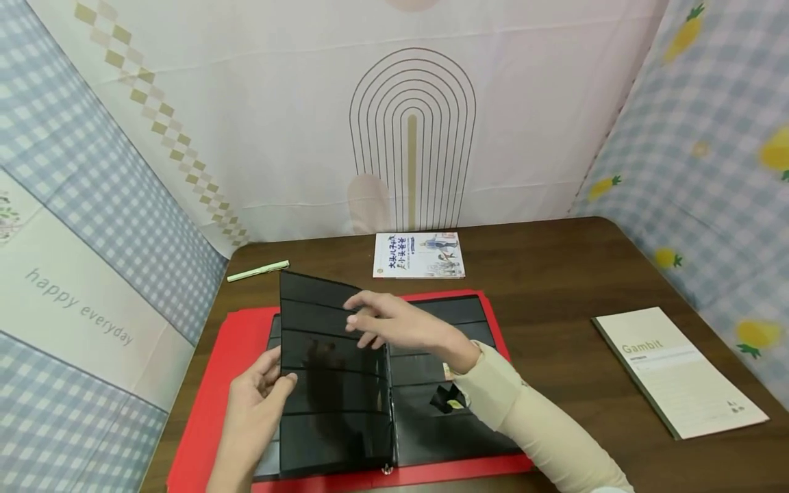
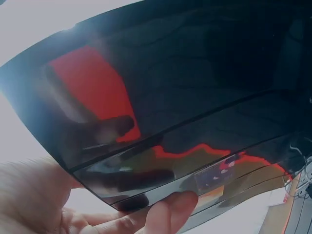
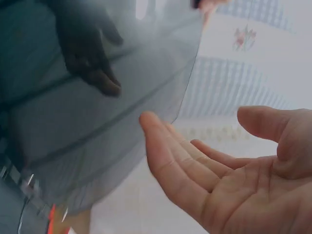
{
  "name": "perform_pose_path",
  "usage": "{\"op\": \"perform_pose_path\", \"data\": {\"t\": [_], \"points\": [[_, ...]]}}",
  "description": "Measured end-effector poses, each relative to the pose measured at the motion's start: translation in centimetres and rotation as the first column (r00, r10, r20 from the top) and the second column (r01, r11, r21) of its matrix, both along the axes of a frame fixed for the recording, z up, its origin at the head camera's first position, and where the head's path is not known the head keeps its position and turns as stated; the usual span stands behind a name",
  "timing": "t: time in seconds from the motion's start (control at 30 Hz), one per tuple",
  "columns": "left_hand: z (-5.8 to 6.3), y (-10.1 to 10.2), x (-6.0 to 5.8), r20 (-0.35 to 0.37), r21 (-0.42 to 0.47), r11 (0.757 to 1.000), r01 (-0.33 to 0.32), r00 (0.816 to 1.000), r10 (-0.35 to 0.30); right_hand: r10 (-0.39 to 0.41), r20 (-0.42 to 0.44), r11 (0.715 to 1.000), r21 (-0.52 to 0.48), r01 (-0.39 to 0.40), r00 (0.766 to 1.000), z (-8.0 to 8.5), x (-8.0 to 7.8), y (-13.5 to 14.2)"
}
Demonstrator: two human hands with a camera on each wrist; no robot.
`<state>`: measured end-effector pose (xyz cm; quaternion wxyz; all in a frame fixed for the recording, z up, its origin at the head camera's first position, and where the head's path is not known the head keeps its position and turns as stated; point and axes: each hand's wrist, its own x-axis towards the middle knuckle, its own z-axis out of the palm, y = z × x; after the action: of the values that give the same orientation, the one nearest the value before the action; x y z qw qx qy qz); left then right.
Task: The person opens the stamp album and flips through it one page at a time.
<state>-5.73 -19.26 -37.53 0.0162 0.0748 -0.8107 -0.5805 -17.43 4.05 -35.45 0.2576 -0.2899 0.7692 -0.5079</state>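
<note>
A red-covered ring binder lies spread on the table, with black pages divided into horizontal strip pockets. One glossy black page is lifted and tilted up from the rings. My left hand pinches that page's left edge between thumb and fingers, also seen in the left wrist view. Above the page's upper right part hovers my right hand, its fingers loosely extended and holding nothing. In the right wrist view, its reflection shows in the page. A small black and yellow piece lies on the right-hand page.
At the back of the brown table lies a white booklet with drawn figures. A pale green pen is at the back left. To the right is a cream notebook marked Gambit. Patterned cloths surround the table.
</note>
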Motion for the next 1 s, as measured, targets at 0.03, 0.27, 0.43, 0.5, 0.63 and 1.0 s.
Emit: {"op": "perform_pose_path", "data": {"t": [0.03, 0.27, 0.43, 0.5, 0.63, 1.0], "points": [[0.1, -0.1, -0.1, 0.014, -0.013, 1.0, 0.009, 1.0, -0.009, -0.02, 0.005, 1.0, 0.015, 0.02, 1.0, -0.3, -0.3, 0.7], [0.0, -0.5, 0.0, 0.057, -0.046, 0.999, 0.016, 0.998, -0.013, -0.115, 0.044, 0.991, 0.067, 0.112, 0.992, -2.7, -1.8, 4.5], [0.0, -0.5, 0.0, 0.044, -0.012, 1.0, -0.003, 0.999, 0.004, -0.154, 0.014, 0.986, 0.071, 0.153, 0.988, -3.5, -2.1, 5.9], [0.0, -0.5, -0.2, 0.017, 0.006, 1.0, -0.008, 1.0, 0.008, -0.171, -0.009, 0.982, 0.079, 0.171, 0.985, -3.8, -2.2, 6.3], [0.2, -0.3, -0.2, -0.03, 0.025, 1.0, -0.007, 1.0, 0.007, -0.209, -0.036, 0.97, 0.12, 0.212, 0.977, -4.3, -2.3, 6.9], [1.2, 0.7, -0.8, -0.043, 0.016, 1.0, 0.008, 0.999, -0.007, -0.231, -0.147, 0.881, 0.388, 0.27, 0.962, -7.4, -4.0, 9.1]]}}
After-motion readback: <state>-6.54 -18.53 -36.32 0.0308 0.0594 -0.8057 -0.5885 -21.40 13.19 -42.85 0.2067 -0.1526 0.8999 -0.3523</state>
